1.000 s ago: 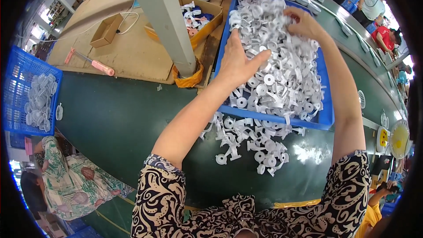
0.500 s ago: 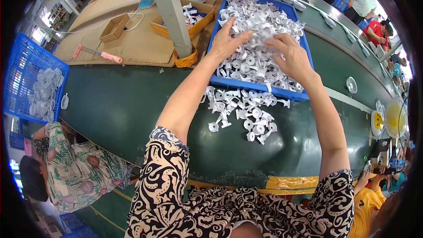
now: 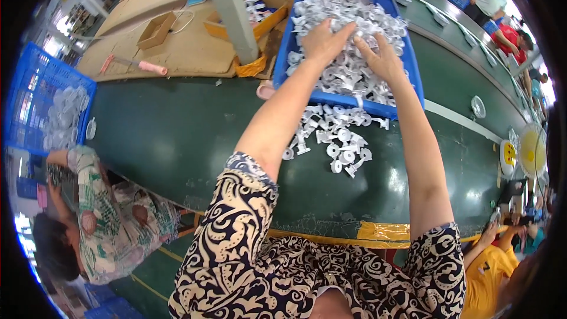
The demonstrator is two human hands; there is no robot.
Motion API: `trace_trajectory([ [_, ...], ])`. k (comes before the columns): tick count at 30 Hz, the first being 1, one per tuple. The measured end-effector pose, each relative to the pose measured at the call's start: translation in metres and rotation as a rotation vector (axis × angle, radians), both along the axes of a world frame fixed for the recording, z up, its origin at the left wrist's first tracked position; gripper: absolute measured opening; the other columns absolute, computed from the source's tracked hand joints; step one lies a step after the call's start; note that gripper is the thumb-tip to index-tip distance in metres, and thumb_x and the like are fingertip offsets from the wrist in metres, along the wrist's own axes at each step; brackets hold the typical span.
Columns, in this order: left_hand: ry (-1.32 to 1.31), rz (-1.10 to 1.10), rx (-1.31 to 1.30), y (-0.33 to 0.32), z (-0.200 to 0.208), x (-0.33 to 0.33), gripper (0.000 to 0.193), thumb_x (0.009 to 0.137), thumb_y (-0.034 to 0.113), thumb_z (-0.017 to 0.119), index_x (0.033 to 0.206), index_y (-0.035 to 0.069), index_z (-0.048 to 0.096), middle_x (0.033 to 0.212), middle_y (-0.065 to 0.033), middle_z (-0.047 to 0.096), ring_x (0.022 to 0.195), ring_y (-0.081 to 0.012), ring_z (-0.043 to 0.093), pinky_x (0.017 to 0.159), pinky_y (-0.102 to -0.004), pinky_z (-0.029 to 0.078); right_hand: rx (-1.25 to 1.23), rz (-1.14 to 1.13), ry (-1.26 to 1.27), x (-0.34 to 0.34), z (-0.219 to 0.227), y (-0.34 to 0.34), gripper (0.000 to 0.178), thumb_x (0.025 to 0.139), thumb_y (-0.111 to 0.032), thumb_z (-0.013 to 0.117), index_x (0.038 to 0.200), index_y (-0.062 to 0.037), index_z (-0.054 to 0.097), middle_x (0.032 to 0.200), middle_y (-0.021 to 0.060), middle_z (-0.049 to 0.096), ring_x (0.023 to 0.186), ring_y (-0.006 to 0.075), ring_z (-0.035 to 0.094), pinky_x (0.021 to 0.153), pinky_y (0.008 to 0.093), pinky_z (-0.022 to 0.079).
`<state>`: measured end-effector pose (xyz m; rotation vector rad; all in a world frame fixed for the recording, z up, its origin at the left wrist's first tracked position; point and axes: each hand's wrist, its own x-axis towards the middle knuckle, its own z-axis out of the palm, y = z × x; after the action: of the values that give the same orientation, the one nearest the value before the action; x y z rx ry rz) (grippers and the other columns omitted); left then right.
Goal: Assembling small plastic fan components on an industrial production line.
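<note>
A: ok so where was the stuff compared to the hands?

B: Right under them, basically. There was a big heap of small white plastic parts with round ends and short stems (image 3: 348, 1) in a shallow blue rectangular plastic tray (image 3: 381, 108). The left hand (image 3: 323, 42) and the right hand (image 3: 383, 60) both reached in over the tray's near edge and rested on the heap, roughly mid-tray.

A: Which one was closer?

B: Neither tbh, both touched it. Left sat a bit nearer the far edge, right was over toward the right edge. Thumbs pointed in at each other, just a narrow strip of parts between.

A: Gripping anything?

B: Couldn't tell. Both looked spread, thumbs off the fingers, but the fingertips were lost among the parts.

A: Long axis?

B: Tray's long sides looked to run away from the person, near edge to far. The parts themselves lay every which way. Also, a loose scatter of the same white parts (image 3: 348, 157) lay on the smooth dark green worktop (image 3: 177, 124), just outside the tray's near edge.
</note>
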<state>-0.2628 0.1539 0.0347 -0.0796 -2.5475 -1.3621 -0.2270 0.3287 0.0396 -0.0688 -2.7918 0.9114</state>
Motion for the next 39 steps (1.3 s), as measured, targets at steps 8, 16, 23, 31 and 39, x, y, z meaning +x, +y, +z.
trace_trajectory([
  [8,0.119,0.053,0.699,0.046,0.014,0.007,0.045,0.075,0.042,0.072,0.109,0.012,0.076,0.084,-0.0153,0.073,0.082,-0.0319,0.071,0.078,-0.0405,0.054,-0.216,-0.046,0.397,-0.003,-0.006,-0.013,0.068,0.084,-0.05,0.074,0.116,0.0095,0.067,0.112,0.0304,0.066,0.107,0.0421,0.063,0.093,0.0455,0.048],
  [16,0.407,-0.161,0.884,0.038,0.048,0.048,0.035,0.079,0.027,0.073,0.105,0.003,0.074,0.065,-0.009,0.068,0.057,-0.0173,0.064,0.059,-0.0326,0.05,-0.166,0.047,0.731,0.043,0.024,-0.03,0.045,0.078,-0.035,0.081,0.11,-0.0056,0.069,0.109,0.0176,0.065,0.101,0.0372,0.063,0.088,0.0433,0.051],
  [23,0.561,-0.167,0.726,0.029,0.04,0.131,0.03,0.084,0.023,0.076,0.109,0.006,0.073,0.085,-0.0068,0.063,0.082,-0.0193,0.057,0.075,-0.0337,0.047,-0.208,0.088,0.81,0.129,0.027,-0.039,0.046,0.073,-0.023,0.082,0.113,-0.0041,0.067,0.117,0.0158,0.062,0.102,0.0362,0.063,0.088,0.0422,0.052],
  [31,0.851,-0.063,0.136,0.012,-0.005,0.167,0.018,0.079,0.018,0.073,0.093,0.008,0.069,0.078,-0.0023,0.062,0.087,-0.0268,0.056,0.087,-0.0422,0.038,0.041,0.112,0.804,0.18,-0.013,-0.015,0.049,0.067,-0.023,0.088,0.106,-0.003,0.066,0.127,0.0124,0.061,0.106,0.0351,0.062,0.087,0.0435,0.053],
  [39,0.885,-0.091,-0.289,-0.026,-0.025,0.187,0.025,0.074,0.017,0.078,0.096,0.012,0.069,0.087,-0.0014,0.063,0.101,-0.0252,0.056,0.094,-0.0442,0.036,0.255,0.068,0.714,0.203,-0.045,0.037,0.056,0.067,-0.032,0.089,0.114,-0.0109,0.068,0.115,0.0104,0.062,0.104,0.0298,0.059,0.09,0.0415,0.046],
])
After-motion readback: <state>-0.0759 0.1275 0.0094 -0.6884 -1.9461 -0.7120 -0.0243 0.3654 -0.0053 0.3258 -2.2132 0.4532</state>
